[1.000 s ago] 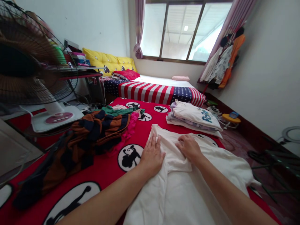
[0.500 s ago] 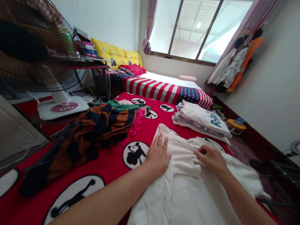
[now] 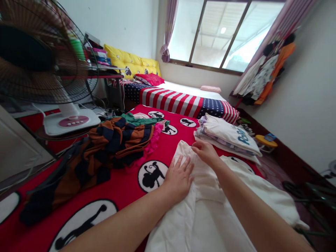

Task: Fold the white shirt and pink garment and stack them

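While the white shirt (image 3: pixel 210 220) lies nearer than the folded pile (image 3: pixel 225 133), the left hand (image 3: pixel 180 178) rests open on it; the right hand (image 3: pixel 206 152) is curled, pinching or not, I cannot tell. It seems soft, light cloth, best held by edges.

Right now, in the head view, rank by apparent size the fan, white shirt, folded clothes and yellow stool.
Largest to smallest:
1. Fan and white shirt: both near the camera and partly out of frame, so unsure.
2. Folded clothes.
3. Yellow stool.
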